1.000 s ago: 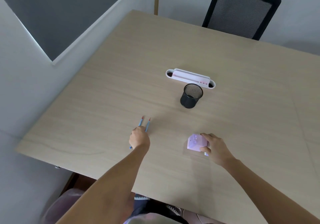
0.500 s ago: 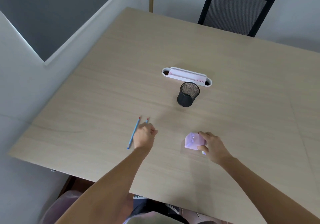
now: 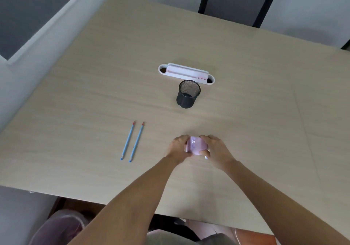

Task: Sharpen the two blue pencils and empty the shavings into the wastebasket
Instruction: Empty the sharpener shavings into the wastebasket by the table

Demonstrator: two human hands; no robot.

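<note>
Far left on the table (image 3: pixel 79 123) lie the two blue pencils, the left pencil (image 3: pixel 128 140) and the right pencil (image 3: pixel 136 142), side by side and nearly parallel, just apart, untouched by either hand. Their long axes run from the near edge away toward the far side, tilted a little rightward, with the dark sharpened-looking tips at the far end and the blue butts toward the person.

To their right, well apart from them, the left hand (image 3: pixel 179 148) and the right hand (image 3: pixel 216 150) close from either side on the pink sharpener (image 3: pixel 196 146), fingers curled around its body; it seems to sit on or just above the tabletop, though the hands hide its base.

Beyond, farther back, stands the black mesh wastebasket (image 3: pixel 187 97), upright, with a white holder (image 3: pixel 186 73) just behind it.

The pencils lie to the left of the grip, so the left hand is the nearer one to fetch them. The basket lies straight ahead of the sharpener, which favours a forward carry to tip out the shavings.
</note>
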